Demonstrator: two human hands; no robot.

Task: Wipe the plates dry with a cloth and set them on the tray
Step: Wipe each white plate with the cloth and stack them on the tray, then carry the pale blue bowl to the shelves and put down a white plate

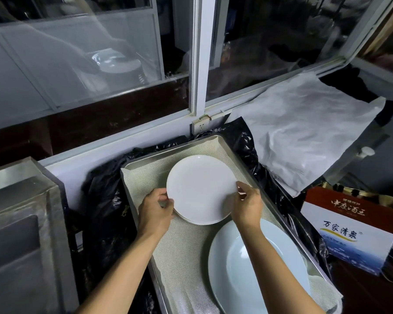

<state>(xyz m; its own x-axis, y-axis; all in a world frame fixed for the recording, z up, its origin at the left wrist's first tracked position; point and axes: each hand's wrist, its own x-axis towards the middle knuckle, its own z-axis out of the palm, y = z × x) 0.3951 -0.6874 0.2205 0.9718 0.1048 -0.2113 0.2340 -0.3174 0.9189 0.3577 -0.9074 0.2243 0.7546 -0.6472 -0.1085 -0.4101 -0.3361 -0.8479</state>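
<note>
step: setting plate (201,186) on stack in tray (224,141). left hand (156,210) and right hand (247,206) pinch its rim. next: lower level, release.

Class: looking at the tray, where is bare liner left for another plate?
Bare liner lies left of the large plate, below the small plate stack, and along the tray's far-left corner. The right side is crowded.

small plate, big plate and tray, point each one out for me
small plate (201,186), head view, centre of its top face
big plate (243,273), head view, bare inner face
tray (168,154), head view, far metal rim
</note>
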